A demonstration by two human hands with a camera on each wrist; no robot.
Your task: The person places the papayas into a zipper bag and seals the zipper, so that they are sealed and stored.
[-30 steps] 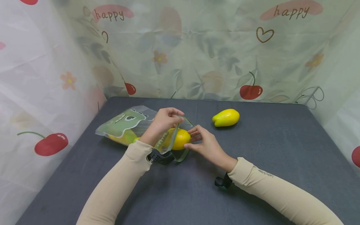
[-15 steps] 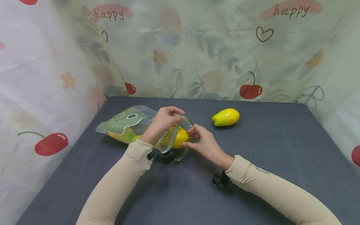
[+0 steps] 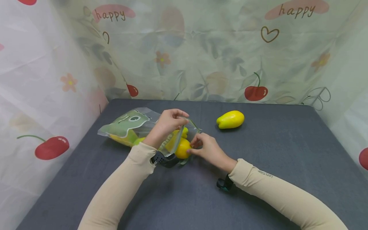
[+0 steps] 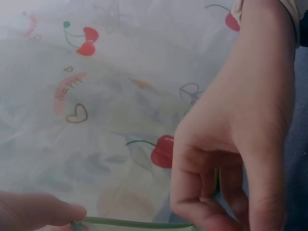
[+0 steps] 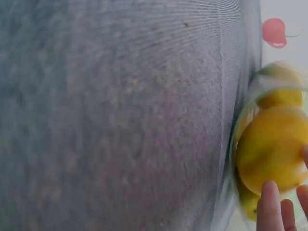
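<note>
My left hand (image 3: 169,123) pinches the green-edged mouth of a translucent zip bag (image 3: 156,119) printed with a green cartoon animal. Its thumb (image 4: 53,208) lies at one end of the green rim (image 4: 134,222) in the left wrist view. At the bag's mouth is a smooth, round-ended yellow fruit (image 3: 183,149), more yellow fruit beside and behind it. My right hand (image 3: 210,148) is at that fruit's right side, thumb and bent fingers close together. In the right wrist view its fingers (image 5: 269,207) extend straight toward the fruit (image 5: 274,144), one fingertip overlapping its lower edge.
A yellow papaya-shaped fruit (image 3: 230,119) lies on the dark grey table (image 3: 276,140) behind my right hand. Yellow-green fruit (image 3: 122,139) shows through the far end of the bag. Printed cloth (image 3: 195,64) hangs round the back and sides.
The fruit at the bag's mouth has shifted lower and turned, and a knobbly yellow end shows above it. My right hand has dropped slightly, its fingers drawn closer together. My left hand stays put.
</note>
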